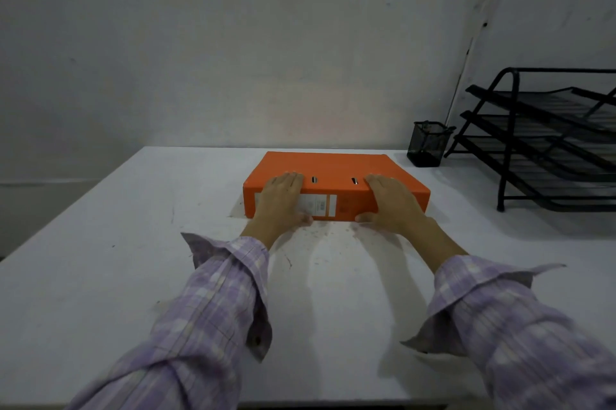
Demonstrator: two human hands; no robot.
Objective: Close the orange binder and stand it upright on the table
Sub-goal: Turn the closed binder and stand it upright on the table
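Both hands grip the closed orange binder [333,169], which lies flat.

At frame centre I note my left hand [280,199] and right hand [393,203] clasping its near spine, fingers on the cover, thumbs below, on the white table [100,243]; a pen cup [428,144] and black tray rack [546,139] stand at right.

The spine label [318,204] print is too blurred to read, and the tray rack [546,139] runs off the right edge.
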